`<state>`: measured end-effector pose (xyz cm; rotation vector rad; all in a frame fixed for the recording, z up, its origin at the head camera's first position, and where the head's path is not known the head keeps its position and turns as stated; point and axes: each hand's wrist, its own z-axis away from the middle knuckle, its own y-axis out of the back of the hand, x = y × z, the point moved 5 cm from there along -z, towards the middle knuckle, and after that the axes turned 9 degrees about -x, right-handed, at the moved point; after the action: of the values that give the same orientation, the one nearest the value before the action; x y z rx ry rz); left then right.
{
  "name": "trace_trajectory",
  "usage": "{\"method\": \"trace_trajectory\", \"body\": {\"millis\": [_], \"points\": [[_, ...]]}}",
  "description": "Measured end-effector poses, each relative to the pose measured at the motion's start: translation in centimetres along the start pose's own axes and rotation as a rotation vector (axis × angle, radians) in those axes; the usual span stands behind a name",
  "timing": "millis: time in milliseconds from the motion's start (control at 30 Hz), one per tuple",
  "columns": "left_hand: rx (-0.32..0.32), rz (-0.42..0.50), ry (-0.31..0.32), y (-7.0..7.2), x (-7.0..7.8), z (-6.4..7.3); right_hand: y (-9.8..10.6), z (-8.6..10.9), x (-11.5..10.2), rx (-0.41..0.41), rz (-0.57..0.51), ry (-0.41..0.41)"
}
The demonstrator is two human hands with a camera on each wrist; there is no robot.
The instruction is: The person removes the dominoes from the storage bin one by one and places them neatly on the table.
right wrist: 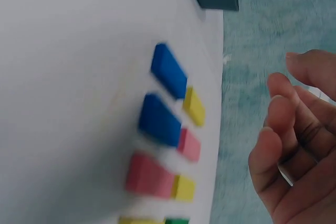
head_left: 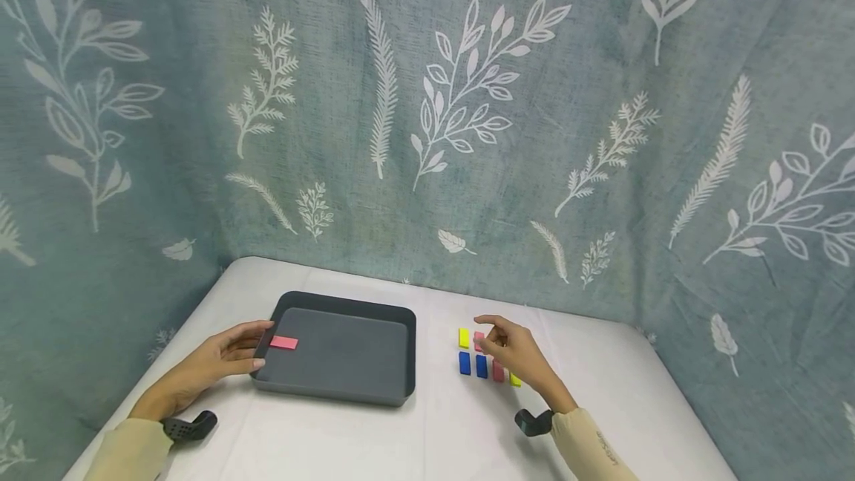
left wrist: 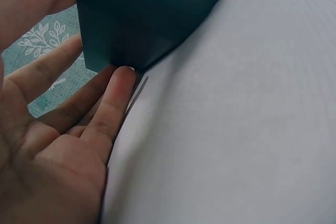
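A dark grey rectangular tray (head_left: 341, 344) holds one pink block (head_left: 283, 343) near its left wall. My left hand (head_left: 212, 361) rests against the tray's left side, its fingers spread along the rim; in the left wrist view, fingertips (left wrist: 123, 77) meet the tray's outer wall (left wrist: 142, 19). Over the small blocks on the right hovers my right hand (head_left: 517, 353), fingers loosely bent with nothing between them. Beneath and beside it lie two blue blocks (head_left: 464, 363), pink blocks (head_left: 498, 370) and yellow blocks (head_left: 464, 338). A green block (right wrist: 177, 221) peeks in at the right wrist view's bottom edge.
A white cloth (head_left: 320, 436) covers the table. Behind it and along both sides hangs a blue-green curtain (head_left: 401, 228) with white leaf prints. The blocks stand in short rows to the right of the tray, with a strip of tabletop between.
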<state>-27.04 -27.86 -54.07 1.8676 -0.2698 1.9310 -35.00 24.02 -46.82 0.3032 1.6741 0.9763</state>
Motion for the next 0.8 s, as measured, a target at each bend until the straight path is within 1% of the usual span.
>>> {"method": "trace_trajectory", "body": {"millis": [167, 333, 433, 800], "points": [[-0.005, 0.005, 0.000, 0.1, -0.1, -0.1, -0.8, -1.5, -2.2, -0.030, 0.005, 0.073], [0.007, -0.012, 0.003, 0.3, -0.1, -0.2, -1.6, -3.1, -4.4, -0.034, 0.030, 0.139], [0.012, -0.022, 0.003, 0.4, -0.1, -0.1, -2.4, -4.1, -5.6, -0.051, 0.026, 0.180], [0.008, -0.004, 0.009, 0.3, -0.2, -0.2, -5.3, -7.2, -9.7, -0.117, 0.035, 0.245]]}}
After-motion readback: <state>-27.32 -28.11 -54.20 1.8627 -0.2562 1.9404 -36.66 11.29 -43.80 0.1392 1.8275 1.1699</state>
